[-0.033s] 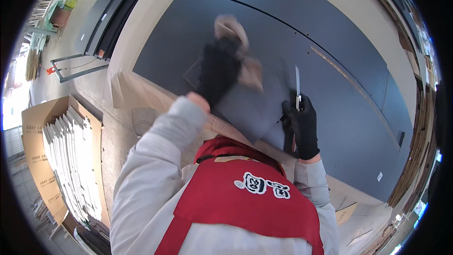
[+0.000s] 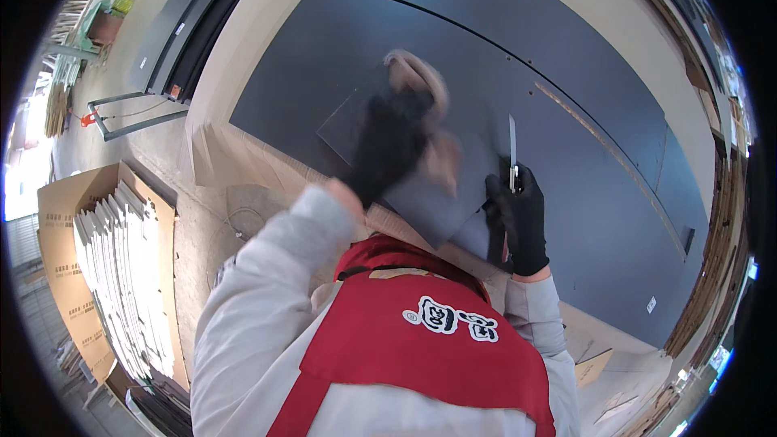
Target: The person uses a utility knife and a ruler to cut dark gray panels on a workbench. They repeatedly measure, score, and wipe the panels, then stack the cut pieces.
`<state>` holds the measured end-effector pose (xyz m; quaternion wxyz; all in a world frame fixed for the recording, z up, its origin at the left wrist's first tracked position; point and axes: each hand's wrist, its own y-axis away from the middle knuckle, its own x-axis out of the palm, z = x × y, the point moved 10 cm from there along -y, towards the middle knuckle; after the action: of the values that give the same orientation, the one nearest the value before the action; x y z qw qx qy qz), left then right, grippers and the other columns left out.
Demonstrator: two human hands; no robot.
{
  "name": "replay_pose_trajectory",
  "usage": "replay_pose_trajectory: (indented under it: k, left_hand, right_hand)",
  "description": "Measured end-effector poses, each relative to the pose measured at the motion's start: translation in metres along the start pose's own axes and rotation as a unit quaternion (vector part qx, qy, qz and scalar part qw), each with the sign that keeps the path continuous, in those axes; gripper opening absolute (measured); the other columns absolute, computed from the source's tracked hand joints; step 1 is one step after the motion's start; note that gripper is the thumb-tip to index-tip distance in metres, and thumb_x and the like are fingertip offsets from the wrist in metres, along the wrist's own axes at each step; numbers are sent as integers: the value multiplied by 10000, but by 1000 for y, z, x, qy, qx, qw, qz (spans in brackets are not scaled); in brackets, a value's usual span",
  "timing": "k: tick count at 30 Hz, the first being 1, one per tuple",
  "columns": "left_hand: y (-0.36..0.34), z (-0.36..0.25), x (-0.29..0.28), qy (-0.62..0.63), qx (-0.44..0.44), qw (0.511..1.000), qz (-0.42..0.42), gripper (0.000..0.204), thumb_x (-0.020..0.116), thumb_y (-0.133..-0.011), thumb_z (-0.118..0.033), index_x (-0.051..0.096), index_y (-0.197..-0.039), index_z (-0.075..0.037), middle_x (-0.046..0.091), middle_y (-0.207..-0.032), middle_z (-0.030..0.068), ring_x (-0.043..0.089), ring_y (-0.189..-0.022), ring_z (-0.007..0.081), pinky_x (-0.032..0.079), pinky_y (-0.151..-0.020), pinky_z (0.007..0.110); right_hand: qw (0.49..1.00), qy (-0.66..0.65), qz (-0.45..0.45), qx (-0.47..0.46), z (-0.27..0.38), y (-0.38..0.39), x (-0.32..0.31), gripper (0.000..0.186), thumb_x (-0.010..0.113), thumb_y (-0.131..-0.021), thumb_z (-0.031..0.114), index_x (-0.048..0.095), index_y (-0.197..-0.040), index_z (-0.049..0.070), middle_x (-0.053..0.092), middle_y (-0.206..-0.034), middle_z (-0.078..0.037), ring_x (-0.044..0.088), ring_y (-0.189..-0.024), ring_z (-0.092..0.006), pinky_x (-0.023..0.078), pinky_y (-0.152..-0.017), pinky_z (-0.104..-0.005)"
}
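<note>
My left hand [image 2: 388,137], in a black glove, is closed around a crumpled beige cloth [image 2: 417,77]. Motion blurs both, and part of the cloth hangs toward my right hand. Beneath them lies a smaller dark grey panel [image 2: 413,206] with one corner toward me, on top of a large dark grey panel [image 2: 599,210]. My right hand [image 2: 524,218], gloved in black too, grips a utility knife [image 2: 512,146]. Its blade is out and points away from me. That hand is beside the small panel's right edge, over the large panel.
Beige cardboard sheeting [image 2: 231,150] sticks out beneath the large panel. A long narrow strip [image 2: 607,142] lies across that panel at right. At left stand an open cardboard box [image 2: 61,275] of white sheets, a metal frame [image 2: 133,125] and dark stacked panels [image 2: 190,24].
My left hand has shifted to the right and a little toward me with the cloth. My right hand and the knife are almost where they were.
</note>
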<state>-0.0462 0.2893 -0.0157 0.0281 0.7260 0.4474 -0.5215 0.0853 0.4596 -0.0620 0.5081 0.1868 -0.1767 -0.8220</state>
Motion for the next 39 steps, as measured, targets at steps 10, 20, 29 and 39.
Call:
replay_pose_trajectory:
  k: [10,20,29,39]
  left_hand:
    - [55,36,-41,-172,-107,979,-7,335,636,-790,-143,659,-1113,-59,614,-1200,160,572,-1101,351,435,-958,473]
    - [8,63,-44,-81,-123,987,-58,314,617,-813,-176,662,-1117,-113,640,-1184,92,585,-1102,283,431,-945,479]
    - [66,45,-39,95,-143,985,7,276,613,-809,-92,671,-1077,-62,652,-1146,108,573,-1124,319,382,-1003,508]
    - [129,-124,1,195,116,963,146,307,600,-830,-145,641,-1131,-97,637,-1193,84,608,-1093,284,475,-935,413]
  right_hand:
    - [999,-31,-13,5,-3,0,0,352,657,-874,122,536,-1187,17,534,-706,4,497,-525,-59,399,-471,-207]
    - [999,36,-8,-29,-1,-1,-1,304,669,-884,158,547,-1125,19,561,-684,-13,517,-510,-74,409,-461,-220]
    - [999,43,-10,-20,-6,1,-5,282,664,-899,185,570,-1093,3,578,-698,-17,547,-536,-91,434,-492,-234]
    - [999,17,22,-32,-2,1,-1,265,648,-896,174,552,-1068,-3,595,-729,-38,561,-590,-101,448,-552,-239]
